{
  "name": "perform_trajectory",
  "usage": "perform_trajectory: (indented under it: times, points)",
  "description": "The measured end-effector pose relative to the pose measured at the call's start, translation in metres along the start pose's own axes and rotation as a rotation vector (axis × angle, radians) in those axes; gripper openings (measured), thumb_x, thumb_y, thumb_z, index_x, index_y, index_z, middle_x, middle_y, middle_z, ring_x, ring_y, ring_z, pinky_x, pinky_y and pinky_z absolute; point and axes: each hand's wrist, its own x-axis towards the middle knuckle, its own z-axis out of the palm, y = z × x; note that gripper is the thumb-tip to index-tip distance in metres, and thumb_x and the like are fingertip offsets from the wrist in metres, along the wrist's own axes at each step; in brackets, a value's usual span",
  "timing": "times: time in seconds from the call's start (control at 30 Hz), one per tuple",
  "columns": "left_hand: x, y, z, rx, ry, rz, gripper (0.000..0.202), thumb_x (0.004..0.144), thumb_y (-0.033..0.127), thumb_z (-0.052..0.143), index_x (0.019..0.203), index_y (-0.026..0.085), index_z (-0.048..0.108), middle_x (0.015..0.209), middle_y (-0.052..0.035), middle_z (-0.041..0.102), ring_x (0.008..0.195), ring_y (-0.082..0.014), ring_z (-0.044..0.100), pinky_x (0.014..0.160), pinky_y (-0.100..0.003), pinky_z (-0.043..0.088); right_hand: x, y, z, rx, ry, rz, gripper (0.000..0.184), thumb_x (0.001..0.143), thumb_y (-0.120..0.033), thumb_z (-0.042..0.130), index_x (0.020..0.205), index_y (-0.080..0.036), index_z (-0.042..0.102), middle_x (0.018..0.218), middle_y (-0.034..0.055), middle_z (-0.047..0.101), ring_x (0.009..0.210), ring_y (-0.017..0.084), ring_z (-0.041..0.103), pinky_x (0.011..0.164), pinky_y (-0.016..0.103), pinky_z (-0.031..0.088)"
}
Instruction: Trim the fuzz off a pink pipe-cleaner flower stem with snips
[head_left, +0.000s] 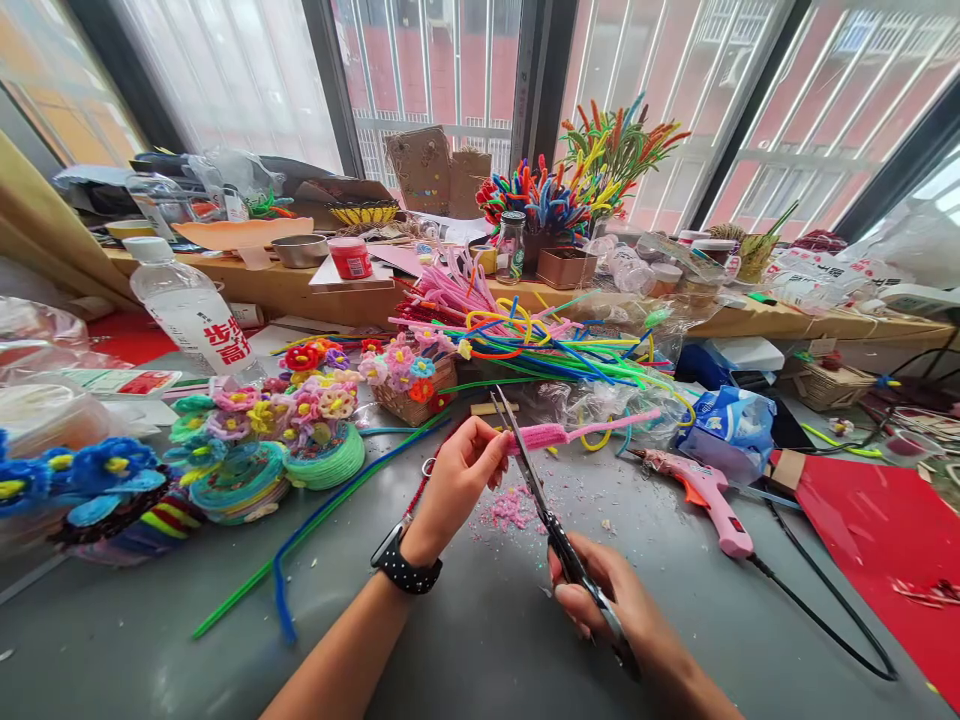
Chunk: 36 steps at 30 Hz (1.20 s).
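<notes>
Between thumb and fingers, my left hand grips one end of a pink pipe cleaner, thick near the fingers and thin toward its far right tip. A dark watch sits on that wrist. My right hand is closed around the handles of a pair of scissors. The slightly parted blades point up and left, crossing the pipe cleaner close to my left fingertips. Whether they touch it, I cannot tell. Under the blades, pink fluff clippings are scattered on the grey table.
Pipe-cleaner flowers in small pots and a water bottle stand at left. Colourful pipe cleaners lie heaped behind my hands. To the right are a pink glue gun with its cord, a blue-white packet and red sheets.
</notes>
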Motion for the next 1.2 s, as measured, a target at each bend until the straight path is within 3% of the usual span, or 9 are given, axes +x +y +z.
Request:
perform_trajectory:
  times: [0.2, 0.7, 0.97, 1.2]
  points:
    - [0.001, -0.005, 0.001, 0.131, -0.057, 0.010, 0.024, 0.082, 0.036, 0.039, 0.070, 0.017, 0.046, 0.060, 0.0021, 0.049, 0.052, -0.0087, 0.046, 0.049, -0.020, 0.036, -0.001, -0.001, -0.001, -0.031, 0.029, -0.002, 0.038, 0.066, -0.051, 0.057, 0.071, -0.016, 0.044, 0.058, -0.0048, 0.037, 0.047, 0.006, 0.033, 0.043, 0.019, 0.027]
    - [0.000, -0.002, -0.003, 0.462, -0.124, 0.118, 0.030, 0.084, 0.033, 0.033, 0.059, 0.018, 0.037, 0.053, 0.0047, 0.037, 0.049, -0.0081, 0.032, 0.047, -0.021, 0.026, 0.000, -0.003, -0.003, -0.016, -0.055, 0.007, 0.045, 0.066, -0.058, 0.053, 0.075, -0.015, 0.044, 0.056, -0.0043, 0.039, 0.046, 0.006, 0.035, 0.044, 0.019, 0.029]
    - [0.002, -0.005, -0.004, 0.487, -0.137, 0.126, 0.029, 0.085, 0.034, 0.031, 0.060, 0.018, 0.035, 0.056, 0.0048, 0.034, 0.051, -0.0083, 0.030, 0.048, -0.022, 0.025, 0.000, -0.002, -0.001, -0.027, -0.043, 0.045, 0.044, 0.063, -0.056, 0.056, 0.069, -0.015, 0.043, 0.049, -0.0052, 0.041, 0.039, 0.005, 0.037, 0.039, 0.018, 0.031]
    - [-0.001, -0.004, -0.004, 0.485, -0.171, 0.132, 0.029, 0.085, 0.033, 0.031, 0.061, 0.017, 0.036, 0.057, 0.0047, 0.034, 0.053, -0.0083, 0.031, 0.051, -0.021, 0.026, 0.001, 0.006, -0.009, 0.091, -0.163, 0.025, 0.052, 0.062, -0.062, 0.053, 0.079, -0.014, 0.045, 0.058, -0.0022, 0.045, 0.045, 0.007, 0.042, 0.045, 0.020, 0.036]
